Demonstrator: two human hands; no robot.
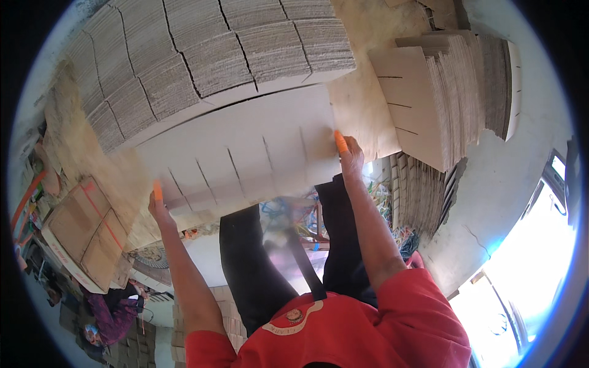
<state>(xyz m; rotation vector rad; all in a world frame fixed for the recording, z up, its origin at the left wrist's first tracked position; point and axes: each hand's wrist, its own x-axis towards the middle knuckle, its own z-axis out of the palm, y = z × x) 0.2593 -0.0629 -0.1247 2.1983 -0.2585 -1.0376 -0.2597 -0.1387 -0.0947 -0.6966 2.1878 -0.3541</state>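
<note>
A pale, slotted cardboard sheet (245, 138) lies in front of me, with a row of several dark slits along its near side. My left hand (159, 207) grips its near left corner, and my right hand (351, 158) is closed at its right edge. Both hands wear orange finger covers; most fingers are hidden by the sheet or blurred. Just beyond the sheet stands a wide stack of slotted cardboard (202, 55), its slits lined up in dark grooves. The sheet's far edge lies close against this stack.
Upright cardboard pieces (457, 92) stand at the right end of the wooden table (362, 101), with more slotted cardboard (420, 190) below. A closed carton (86, 230) sits at the left. Another person (113, 319) in purple is at the lower left.
</note>
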